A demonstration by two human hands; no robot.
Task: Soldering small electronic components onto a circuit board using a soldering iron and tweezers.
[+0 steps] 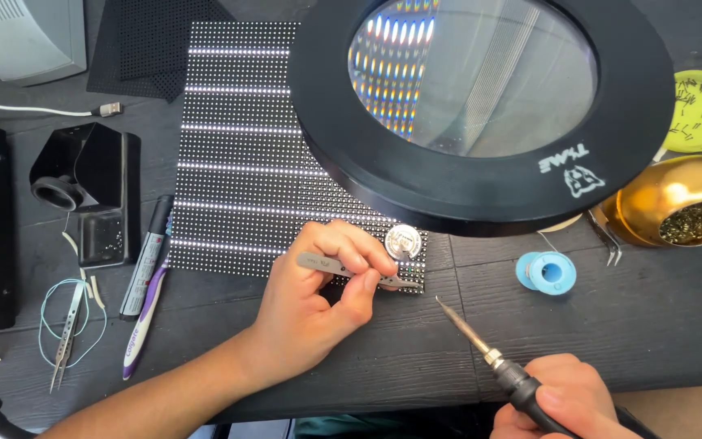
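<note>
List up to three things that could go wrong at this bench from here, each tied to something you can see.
1. The soldering iron in the right hand points its bare tip toward the left hand; a slip might burn the fingers.
2. The tweezers sit at the LED panel corner; too much pressure could damage it.
3. The magnifier lamp overhangs the panel and may block the view.

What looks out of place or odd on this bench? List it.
A toothbrush lies beside a marker left of the LED panel, an odd item among soldering tools. A loose cable end trails at upper left. Otherwise nothing spilled: left hand holds tweezers, right hand a soldering iron.
</note>
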